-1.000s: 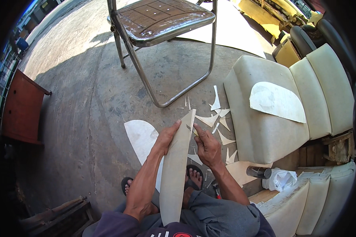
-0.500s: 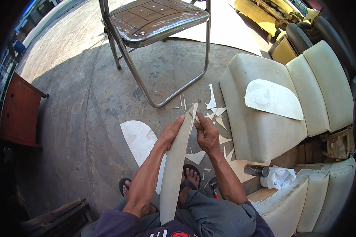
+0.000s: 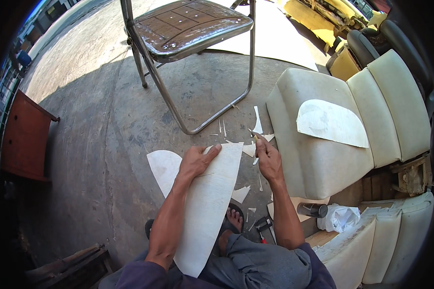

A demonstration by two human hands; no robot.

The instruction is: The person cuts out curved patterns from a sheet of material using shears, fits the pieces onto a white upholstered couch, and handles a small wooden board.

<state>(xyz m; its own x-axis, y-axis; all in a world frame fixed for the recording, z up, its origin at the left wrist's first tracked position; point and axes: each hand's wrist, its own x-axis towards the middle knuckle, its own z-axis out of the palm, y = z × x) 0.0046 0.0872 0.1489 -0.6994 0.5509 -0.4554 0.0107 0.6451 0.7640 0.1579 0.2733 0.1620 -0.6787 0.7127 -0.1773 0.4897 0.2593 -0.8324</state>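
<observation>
My left hand is closed on the left edge of a thin white panel, its thumb lying across the face. The panel stands tilted with its lower end at my lap. To the right of the panel's top, my right hand grips a small knife with a dark blade and a bit of yellow at the fingers; the rest of it is hidden. The blade is apart from the panel. A second white panel with a rounded end lies on the floor, partly behind my left arm. Pale offcuts are scattered beneath my hands.
A metal folding chair stands ahead. On the right, a cream car seat carries another rounded white panel. A dark jar, a white plastic bag and a red-handled tool lie near my right arm. A red-brown cabinet stands left.
The panel has turned from nearly edge-on to show its broad face. My right hand with the knife has moved away to the right from its edge; my left hand has shifted slightly left and nearer.
</observation>
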